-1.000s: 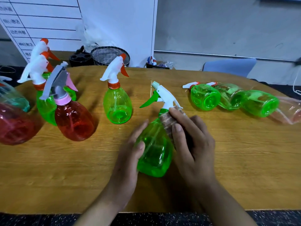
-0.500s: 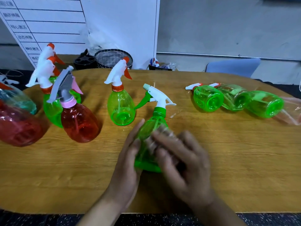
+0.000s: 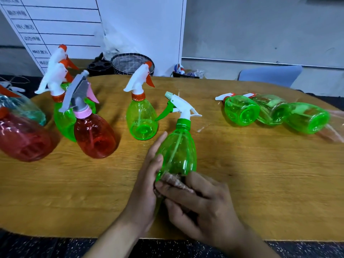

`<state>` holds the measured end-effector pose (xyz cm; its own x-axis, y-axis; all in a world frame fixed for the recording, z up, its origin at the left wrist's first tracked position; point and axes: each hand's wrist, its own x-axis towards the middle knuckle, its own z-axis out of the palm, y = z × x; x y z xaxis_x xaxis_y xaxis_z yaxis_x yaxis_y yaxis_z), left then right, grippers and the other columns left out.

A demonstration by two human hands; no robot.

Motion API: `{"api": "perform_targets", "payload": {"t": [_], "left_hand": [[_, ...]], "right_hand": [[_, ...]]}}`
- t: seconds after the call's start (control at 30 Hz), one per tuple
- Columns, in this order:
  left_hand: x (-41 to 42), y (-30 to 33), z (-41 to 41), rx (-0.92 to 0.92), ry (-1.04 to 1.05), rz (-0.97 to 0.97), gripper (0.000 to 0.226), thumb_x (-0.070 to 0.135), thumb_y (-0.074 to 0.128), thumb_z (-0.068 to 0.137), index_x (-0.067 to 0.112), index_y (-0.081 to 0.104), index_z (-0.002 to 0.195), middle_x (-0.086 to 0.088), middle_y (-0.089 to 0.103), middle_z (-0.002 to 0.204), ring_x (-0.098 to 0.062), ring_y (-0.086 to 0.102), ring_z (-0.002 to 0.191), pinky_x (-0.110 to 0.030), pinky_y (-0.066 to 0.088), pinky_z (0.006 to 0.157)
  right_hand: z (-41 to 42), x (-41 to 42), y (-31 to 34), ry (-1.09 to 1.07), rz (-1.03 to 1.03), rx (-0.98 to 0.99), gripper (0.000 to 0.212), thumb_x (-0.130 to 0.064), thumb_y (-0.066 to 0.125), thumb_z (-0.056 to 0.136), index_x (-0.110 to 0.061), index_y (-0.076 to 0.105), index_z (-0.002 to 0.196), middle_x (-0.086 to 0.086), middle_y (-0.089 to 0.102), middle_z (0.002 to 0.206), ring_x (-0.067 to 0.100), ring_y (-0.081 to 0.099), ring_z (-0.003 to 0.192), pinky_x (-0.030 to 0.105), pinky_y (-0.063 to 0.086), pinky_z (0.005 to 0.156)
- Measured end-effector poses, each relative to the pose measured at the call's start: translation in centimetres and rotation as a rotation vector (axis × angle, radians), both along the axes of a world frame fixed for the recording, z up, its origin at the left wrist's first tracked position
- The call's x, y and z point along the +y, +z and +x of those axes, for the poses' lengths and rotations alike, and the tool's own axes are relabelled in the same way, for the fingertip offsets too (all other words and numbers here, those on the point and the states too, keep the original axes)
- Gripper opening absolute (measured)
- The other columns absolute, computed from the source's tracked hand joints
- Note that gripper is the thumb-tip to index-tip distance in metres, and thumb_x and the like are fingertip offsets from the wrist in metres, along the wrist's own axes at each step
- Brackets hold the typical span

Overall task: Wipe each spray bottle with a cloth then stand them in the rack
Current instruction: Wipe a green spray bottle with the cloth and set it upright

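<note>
A green spray bottle [image 3: 178, 151] with a white head and green trigger stands tilted at the table's middle. My left hand [image 3: 147, 183] holds its left side, fingers along the body. My right hand [image 3: 201, 207] presses a small brownish cloth [image 3: 175, 180] against the bottle's lower front. Three green bottles [image 3: 242, 110] lie on their sides at the right. Upright at the left stand a green bottle with an orange trigger [image 3: 142, 120], a red bottle with a grey head [image 3: 95, 135] and more green ones [image 3: 63, 120].
The wooden table [image 3: 260, 174] has a rounded far edge. A large red bottle [image 3: 22, 138] lies at the far left. Behind the table are a black mesh basket [image 3: 133, 63], a whiteboard [image 3: 55, 25] and a blue chair back [image 3: 270, 75].
The bottle has been raised from leaning toward me to nearly upright. My right hand has slid the cloth from the bottle's neck down to its base.
</note>
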<state>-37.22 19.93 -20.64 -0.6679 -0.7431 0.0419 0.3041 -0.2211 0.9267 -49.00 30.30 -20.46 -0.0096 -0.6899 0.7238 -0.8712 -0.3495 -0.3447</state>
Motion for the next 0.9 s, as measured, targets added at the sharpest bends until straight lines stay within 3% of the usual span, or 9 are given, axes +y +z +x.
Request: {"api": "perform_targets", "payload": {"t": [0.1, 0.17, 0.23, 0.37, 0.53, 0.6, 0.73, 0.83, 0.9], "left_hand": [[0.3, 0.5, 0.1, -0.006, 0.028, -0.018, 0.054, 0.052, 0.063, 0.097, 0.043, 0.056, 0.150, -0.001, 0.059, 0.155, -0.027, 0.057, 0.143, -0.053, 0.040, 0.119], [0.4, 0.4, 0.1, -0.044, 0.049, -0.062, 0.083, 0.066, 0.080, 0.082, 0.039, 0.050, 0.155, -0.004, 0.059, 0.155, -0.029, 0.055, 0.145, -0.056, 0.038, 0.121], [0.3, 0.4, 0.0, -0.057, 0.023, -0.085, 0.099, 0.069, 0.087, 0.072, 0.041, 0.044, 0.157, -0.001, 0.060, 0.154, -0.025, 0.056, 0.144, -0.059, 0.040, 0.119], [0.1, 0.2, 0.1, -0.015, -0.014, -0.027, 0.083, 0.054, 0.086, 0.077, 0.055, 0.048, 0.150, 0.011, 0.059, 0.154, -0.018, 0.058, 0.142, -0.053, 0.053, 0.111], [0.2, 0.5, 0.0, 0.000, -0.052, 0.024, 0.064, 0.041, 0.072, 0.087, 0.049, 0.054, 0.148, 0.013, 0.064, 0.148, -0.014, 0.063, 0.136, -0.035, 0.060, 0.100], [0.2, 0.4, 0.1, -0.005, -0.056, 0.011, 0.062, 0.044, 0.067, 0.086, 0.047, 0.056, 0.147, 0.013, 0.065, 0.148, -0.015, 0.061, 0.138, -0.037, 0.059, 0.102], [0.3, 0.0, 0.1, -0.047, -0.049, -0.071, 0.049, 0.045, 0.053, 0.097, 0.052, 0.059, 0.145, 0.012, 0.058, 0.155, -0.018, 0.053, 0.146, -0.060, 0.043, 0.119], [0.4, -0.2, 0.0, -0.031, -0.064, -0.060, 0.048, 0.050, 0.053, 0.095, 0.057, 0.059, 0.142, 0.017, 0.057, 0.155, -0.014, 0.054, 0.145, -0.045, 0.055, 0.109], [0.4, -0.4, 0.0, -0.035, -0.065, -0.086, 0.047, 0.045, 0.050, 0.100, 0.056, 0.057, 0.145, 0.016, 0.054, 0.158, -0.015, 0.051, 0.148, -0.047, 0.051, 0.114]], "right_hand": [[-0.2, 0.2, 0.4, 0.000, -0.012, -0.154, 0.027, -0.021, 0.071, 0.097, -0.020, 0.078, 0.123, -0.001, 0.061, 0.090, 0.007, 0.058, 0.077, 0.014, 0.046, 0.075], [-0.6, 0.2, 1.0, -0.081, -0.047, -0.367, 0.026, -0.021, 0.067, 0.098, -0.020, 0.076, 0.122, -0.001, 0.060, 0.090, 0.006, 0.057, 0.076, 0.014, 0.044, 0.069], [-1.1, -0.4, 1.3, -0.160, -0.096, -0.627, 0.023, -0.017, 0.065, 0.099, -0.015, 0.075, 0.120, 0.003, 0.071, 0.098, 0.011, 0.066, 0.087, 0.017, 0.048, 0.076], [-1.9, -1.8, 1.0, -0.244, -0.072, -1.074, 0.026, -0.019, 0.058, 0.102, -0.009, 0.074, 0.120, -0.005, 0.076, 0.118, 0.011, 0.069, 0.118, 0.015, 0.049, 0.095], [0.0, -2.4, 0.5, -0.189, -0.056, -1.271, 0.027, -0.025, 0.049, 0.104, -0.013, 0.069, 0.118, -0.003, 0.076, 0.110, 0.010, 0.072, 0.103, 0.020, 0.055, 0.083], [0.3, -2.4, 0.6, -0.193, -0.077, -1.289, 0.027, -0.029, 0.049, 0.103, -0.015, 0.068, 0.118, -0.004, 0.075, 0.105, 0.007, 0.070, 0.095, 0.022, 0.056, 0.080], [-0.3, -2.1, 0.1, -0.236, -0.062, -1.096, 0.025, -0.022, 0.048, 0.108, -0.022, 0.066, 0.124, -0.004, 0.072, 0.116, 0.015, 0.068, 0.108, 0.036, 0.053, 0.092], [-0.9, -1.9, 0.3, -0.261, -0.090, -0.870, 0.032, -0.016, 0.043, 0.107, -0.028, 0.064, 0.128, -0.013, 0.069, 0.125, 0.015, 0.065, 0.118, 0.031, 0.050, 0.099], [-1.6, -1.7, 0.9, -0.267, -0.129, -0.709, 0.037, -0.009, 0.042, 0.106, -0.026, 0.061, 0.133, -0.020, 0.065, 0.128, 0.011, 0.063, 0.121, 0.024, 0.047, 0.100]]}}
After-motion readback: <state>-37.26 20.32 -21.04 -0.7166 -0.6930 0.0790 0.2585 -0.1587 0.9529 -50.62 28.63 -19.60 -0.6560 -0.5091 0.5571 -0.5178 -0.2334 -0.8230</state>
